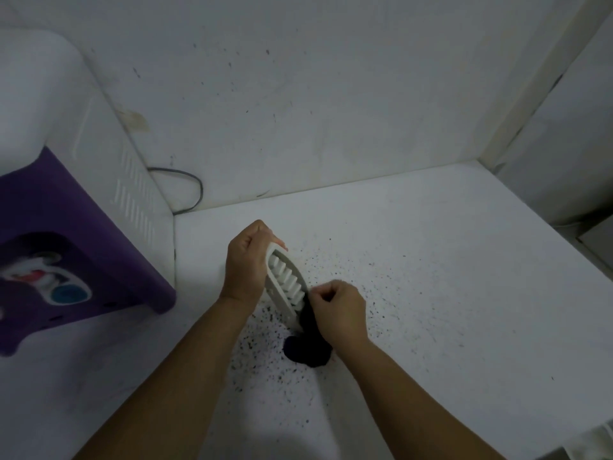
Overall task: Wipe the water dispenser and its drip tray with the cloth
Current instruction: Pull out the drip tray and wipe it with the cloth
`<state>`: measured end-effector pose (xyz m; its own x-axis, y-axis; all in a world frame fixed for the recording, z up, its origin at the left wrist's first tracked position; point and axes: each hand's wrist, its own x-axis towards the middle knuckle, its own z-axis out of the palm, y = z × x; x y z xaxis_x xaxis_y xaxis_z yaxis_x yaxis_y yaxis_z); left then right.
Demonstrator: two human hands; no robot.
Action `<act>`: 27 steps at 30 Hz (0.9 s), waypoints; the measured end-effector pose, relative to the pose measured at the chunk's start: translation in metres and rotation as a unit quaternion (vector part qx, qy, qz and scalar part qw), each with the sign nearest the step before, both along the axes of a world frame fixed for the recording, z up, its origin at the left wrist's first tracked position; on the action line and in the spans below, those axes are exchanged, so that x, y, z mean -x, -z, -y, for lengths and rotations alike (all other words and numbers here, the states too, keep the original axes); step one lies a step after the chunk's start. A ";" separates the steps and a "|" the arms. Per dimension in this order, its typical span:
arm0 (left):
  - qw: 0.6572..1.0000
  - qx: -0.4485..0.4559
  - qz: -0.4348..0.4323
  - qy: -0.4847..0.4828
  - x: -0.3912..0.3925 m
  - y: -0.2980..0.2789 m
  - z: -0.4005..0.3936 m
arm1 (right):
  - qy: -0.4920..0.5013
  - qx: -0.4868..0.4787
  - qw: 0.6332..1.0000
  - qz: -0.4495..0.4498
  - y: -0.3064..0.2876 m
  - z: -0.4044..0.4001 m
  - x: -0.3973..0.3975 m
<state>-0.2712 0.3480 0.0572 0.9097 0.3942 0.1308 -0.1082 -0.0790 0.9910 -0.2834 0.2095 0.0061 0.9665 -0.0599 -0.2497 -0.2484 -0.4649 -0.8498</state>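
Centre frame: drip tray [286, 283] held tilted above the speckled floor [431, 293], left hand [247, 263] curled round its upper end. Right hand [338, 308] pinches the dark cloth [306, 351] against the tray's lower end. Dispenser [66, 180] at left edge.

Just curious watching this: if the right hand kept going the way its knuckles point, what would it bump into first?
Probably the white slotted drip tray the left hand holds tilted; the right hand, gripping the dark cloth, is already beside its lower end.
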 end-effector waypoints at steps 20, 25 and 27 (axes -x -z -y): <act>1.000 0.004 -0.014 0.015 -0.002 -0.002 0.000 | -0.072 -0.085 0.967 0.227 -0.064 -0.024 0.002; 1.000 -0.013 -0.007 0.011 -0.003 -0.001 -0.002 | -0.045 -0.091 0.982 0.160 -0.056 -0.019 -0.001; 1.000 -0.005 -0.013 0.011 -0.004 -0.001 -0.001 | -0.040 -0.122 0.973 0.193 -0.063 -0.026 0.000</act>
<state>-0.2673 0.3492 0.0583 0.9212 0.3732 0.1099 -0.0834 -0.0865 0.9928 -0.2832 0.2359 0.0693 0.9901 0.0340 0.1360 0.1402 -0.2420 -0.9601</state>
